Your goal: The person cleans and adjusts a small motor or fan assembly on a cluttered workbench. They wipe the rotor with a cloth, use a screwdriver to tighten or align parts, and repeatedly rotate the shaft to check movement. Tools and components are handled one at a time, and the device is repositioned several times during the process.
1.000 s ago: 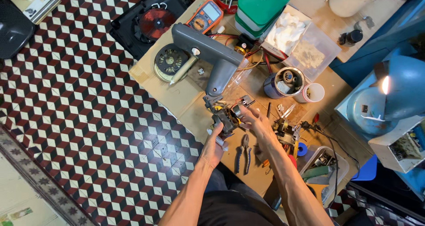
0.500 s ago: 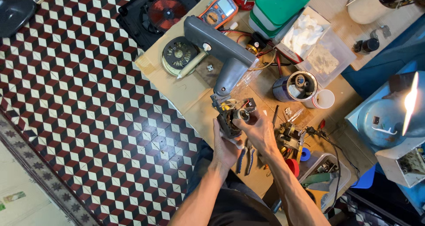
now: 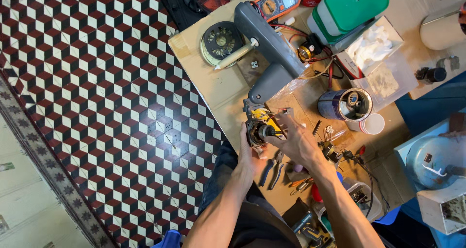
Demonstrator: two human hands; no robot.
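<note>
On a cardboard-covered worktable (image 3: 208, 88) the person holds a small electric motor assembly (image 3: 259, 126) with yellow wiring, which sits at the near end of a long grey machine housing (image 3: 269, 46) that runs away toward 12 o'clock. The left hand (image 3: 250, 156) cups the motor from below, at its 6 o'clock side, fingers curled around its underside. The right hand (image 3: 296, 141) comes in from 4 o'clock, its fingertips pressed together in a pinch on the motor's dark round shaft end; what lies between the tips is too small to tell. Just beside the left wrist, at about 5 o'clock from the motor, lie pliers (image 3: 272, 168) with dark blue handles. At 2 o'clock from the motor stands an open blue can (image 3: 344, 104), with a white cup (image 3: 371, 124) touching its near side. Farther off toward 1 o'clock are green lidded containers (image 3: 352, 8), and near 12 o'clock an orange multimeter (image 3: 276, 1). At 11 o'clock a round dark disc (image 3: 221, 40) rests on the table, a cream-coloured handle (image 3: 235, 56) lying across it. The tiled floor (image 3: 97, 107) in red, black and white spreads to 9 o'clock.
</note>
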